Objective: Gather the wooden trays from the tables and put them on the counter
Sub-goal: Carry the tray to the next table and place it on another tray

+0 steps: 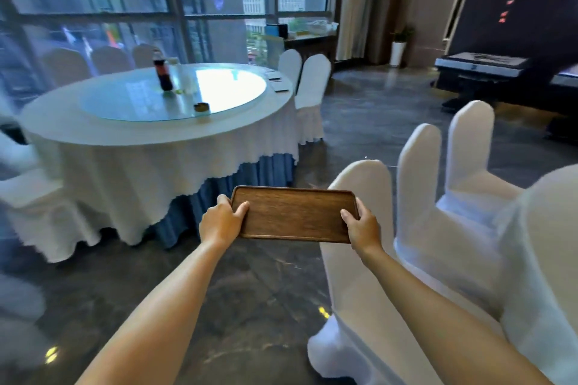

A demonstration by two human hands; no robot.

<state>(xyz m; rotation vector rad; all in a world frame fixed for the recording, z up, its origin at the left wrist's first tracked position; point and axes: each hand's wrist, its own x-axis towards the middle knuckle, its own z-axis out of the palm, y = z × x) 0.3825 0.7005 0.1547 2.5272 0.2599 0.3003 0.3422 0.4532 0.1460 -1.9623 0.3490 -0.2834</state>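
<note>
A brown wooden tray [294, 214] is held level in front of me, above the dark floor. My left hand [220, 220] grips its left short edge, thumb on top. My right hand [362, 225] grips its right short edge the same way. The tray is bare. Further off, at the far right edge of the round table [150, 131], lie a few dark flat rectangles [276, 81]; I cannot tell whether they are trays. A dark counter [308, 39] stands by the window at the back.
The round table has a white cloth, a glass turntable [175, 94], a cola bottle [162, 73] and a small ashtray [201, 107]. White-covered chairs [419, 197] crowd my right side and ring the table. A potted plant [398, 47] and dark stage steps [478, 69] stand at the back right.
</note>
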